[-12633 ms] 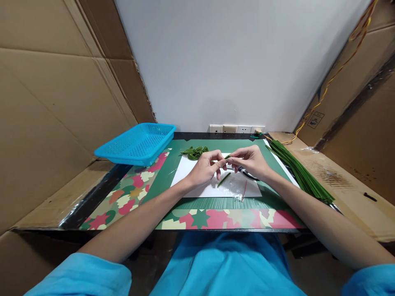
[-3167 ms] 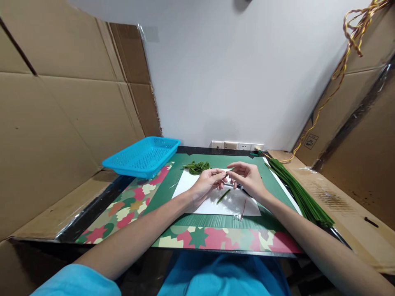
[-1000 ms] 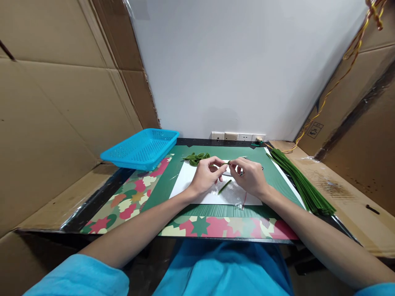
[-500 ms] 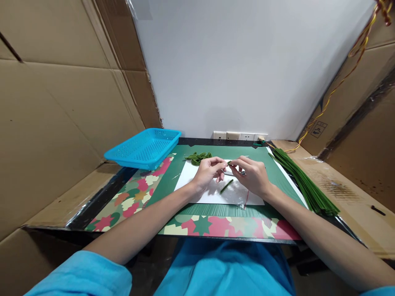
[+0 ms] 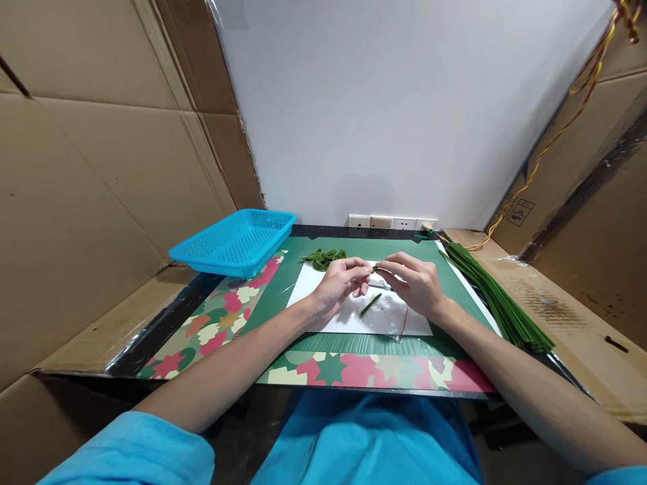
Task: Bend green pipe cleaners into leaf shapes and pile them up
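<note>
While both forearms lean in over the table, one short green piece point(image 5: 375, 269) sits up between the fingertips, just above the white sheet point(image 5: 306, 283). The left hand point(image 5: 344, 286) has it pinched, thumb and forefinger closed together on its near end, the other fingers curled under. On the other side, the right hand point(image 5: 414, 283) is arched loosely, its fingertips at the piece's far end; from where I stand, I can't tell whether they grip it or only touch it. Below them a pale tool point(image 5: 380, 283) shows in part, the rest hidden by the right hand. Nearer the person, a second green length point(image 5: 371, 305) lies slantwise by a crumpled clear plastic bag point(image 5: 391, 311) with a red line along it. Just past the left hand there's a little heap of green loops point(image 5: 326, 259) at the sheet's far corner. Under the sheet spreads a green mat point(image 5: 273, 289) with a camouflage-like border. Off to the left stands a blue basket point(image 5: 237, 259), and to the right a bundle of long green strands point(image 5: 498, 300) lies at a slant.
</note>
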Available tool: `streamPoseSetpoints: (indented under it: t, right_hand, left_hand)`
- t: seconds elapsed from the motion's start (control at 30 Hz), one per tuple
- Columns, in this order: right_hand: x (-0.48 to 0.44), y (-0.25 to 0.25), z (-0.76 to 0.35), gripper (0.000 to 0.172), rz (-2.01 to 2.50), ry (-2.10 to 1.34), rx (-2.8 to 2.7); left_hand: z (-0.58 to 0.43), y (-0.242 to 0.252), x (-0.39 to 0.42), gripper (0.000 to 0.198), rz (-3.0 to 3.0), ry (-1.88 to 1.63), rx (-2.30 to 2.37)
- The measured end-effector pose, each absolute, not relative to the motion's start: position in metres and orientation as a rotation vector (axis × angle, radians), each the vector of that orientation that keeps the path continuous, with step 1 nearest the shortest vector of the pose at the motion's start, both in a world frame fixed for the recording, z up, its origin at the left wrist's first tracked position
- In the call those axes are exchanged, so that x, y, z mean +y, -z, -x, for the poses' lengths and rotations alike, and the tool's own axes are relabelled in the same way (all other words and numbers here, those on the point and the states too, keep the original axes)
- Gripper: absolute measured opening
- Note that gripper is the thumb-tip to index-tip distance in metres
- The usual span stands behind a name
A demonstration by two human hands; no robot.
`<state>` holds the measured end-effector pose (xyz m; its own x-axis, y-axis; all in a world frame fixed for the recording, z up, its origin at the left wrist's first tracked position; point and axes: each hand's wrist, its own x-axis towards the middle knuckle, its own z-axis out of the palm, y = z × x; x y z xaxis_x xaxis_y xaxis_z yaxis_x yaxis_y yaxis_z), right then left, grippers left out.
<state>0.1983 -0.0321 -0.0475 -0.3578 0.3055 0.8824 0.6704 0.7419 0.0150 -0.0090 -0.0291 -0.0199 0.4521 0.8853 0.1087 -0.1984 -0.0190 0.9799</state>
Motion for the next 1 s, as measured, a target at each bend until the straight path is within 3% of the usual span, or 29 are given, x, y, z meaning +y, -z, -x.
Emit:
streamPoseSetpoints:
  t: [0.33, 0.6, 0.73, 0.83, 1.0]
  right_hand:
    - [-0.038, 0.039, -0.195, 0.023, 0.782, -0.164, -1.95]
    - [-0.045, 0.023, -0.187, 0.029, 0.762, -1.266, -1.518]
    - [-0.045, 0.02, -0.185, 0.028, 0.733, -1.641, -1.332]
    - [-0.045, 0.023, -0.187, 0.03, 0.787, -1.444, -1.447]
    - [-0.044, 0.036, -0.196, 0.029, 0.939, -0.275, -1.871]
  left_hand:
    - [0.011, 0.021, -0.026, 0.027, -1.63, -1.009, 0.646]
    - [0.018, 0.013, -0.035, 0.018, -2.254, -1.187, 0.731]
    - [0.024, 0.015, -0.03, 0.011, -2.48, -1.091, 0.666]
    - [0.022, 0.017, -0.026, 0.011, -2.384, -1.185, 0.719]
    - [0.013, 0.024, -0.024, 0.023, -1.97, -1.228, 0.793]
